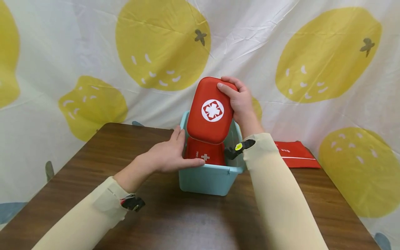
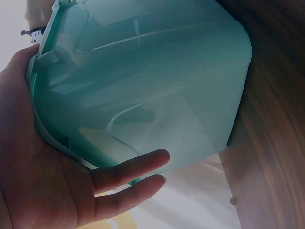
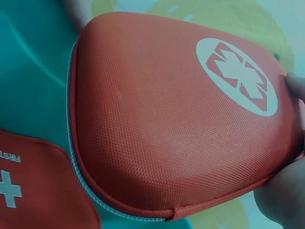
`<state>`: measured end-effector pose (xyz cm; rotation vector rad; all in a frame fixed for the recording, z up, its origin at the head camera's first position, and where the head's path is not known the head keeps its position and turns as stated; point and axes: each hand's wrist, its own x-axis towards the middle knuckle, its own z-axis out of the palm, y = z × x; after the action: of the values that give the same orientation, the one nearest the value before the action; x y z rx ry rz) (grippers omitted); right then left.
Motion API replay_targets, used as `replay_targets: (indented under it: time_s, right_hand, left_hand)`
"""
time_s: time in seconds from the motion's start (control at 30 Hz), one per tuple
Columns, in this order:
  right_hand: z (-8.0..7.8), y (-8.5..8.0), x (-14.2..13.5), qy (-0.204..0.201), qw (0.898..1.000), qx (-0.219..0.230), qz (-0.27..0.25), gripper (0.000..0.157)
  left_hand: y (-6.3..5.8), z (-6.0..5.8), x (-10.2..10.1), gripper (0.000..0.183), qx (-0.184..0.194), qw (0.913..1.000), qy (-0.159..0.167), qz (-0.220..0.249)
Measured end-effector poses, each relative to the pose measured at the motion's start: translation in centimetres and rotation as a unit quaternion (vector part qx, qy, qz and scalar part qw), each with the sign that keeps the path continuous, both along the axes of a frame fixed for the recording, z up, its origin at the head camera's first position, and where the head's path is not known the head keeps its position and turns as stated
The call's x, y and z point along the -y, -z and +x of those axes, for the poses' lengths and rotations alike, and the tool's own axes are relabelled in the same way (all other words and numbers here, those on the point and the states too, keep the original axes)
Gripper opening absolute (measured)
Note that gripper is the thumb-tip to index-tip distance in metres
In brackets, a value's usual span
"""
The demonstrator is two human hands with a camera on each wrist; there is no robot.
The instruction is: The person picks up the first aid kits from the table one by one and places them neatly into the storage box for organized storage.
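Observation:
In the head view my right hand (image 1: 240, 100) grips a red zippered first aid case (image 1: 203, 90) by its upper right edge, thumb on the front. The case stands tilted over a light blue plastic bin (image 1: 206, 180), its white round emblem facing me. Inside the bin lies a red first aid pouch (image 1: 193, 152) with a white cross, partly hidden by the case. My left hand (image 1: 165, 152) rests against the bin's left rim, thumb along the near edge. From the left wrist, two straight fingers (image 2: 133, 169) show beside the bin's outer wall (image 2: 167, 95).
A flat red pouch (image 1: 297, 156) lies on the brown wooden table (image 1: 150, 215) to the right of the bin, partly behind my right sleeve. A lemon-print cloth (image 1: 243, 45) hangs behind the table and along its sides.

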<state>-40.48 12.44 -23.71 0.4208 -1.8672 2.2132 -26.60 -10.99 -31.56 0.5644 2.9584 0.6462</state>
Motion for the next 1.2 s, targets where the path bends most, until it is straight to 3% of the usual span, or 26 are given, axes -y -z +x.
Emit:
replay_targets:
  time_s: [0.33,0.73,0.97,1.2]
  right_hand:
    - [-0.2,1.9,0.0,0.013,0.999,0.03,0.031,0.03]
    - [-0.1,2.8,0.3,-0.011,0.992,0.062,0.105,0.044]
    - [-0.1,3.0,0.4,-0.039,0.983,0.077,0.161,0.041]
    - [-0.1,3.4,0.4,-0.088,0.957,0.107,0.256,0.046]
  left_hand:
    - [0.1,0.1,-0.3,0.129,-0.001,1.0,0.002,0.001]
    - [-0.1,0.2,0.0,0.133,0.005,0.9999,-0.004,-0.012]
    - [0.0,0.1,0.2,0.134,0.005,0.9999,-0.005,-0.014]
    - [0.0,0.0,0.3,0.133,0.002,0.9998,-0.002,-0.018]
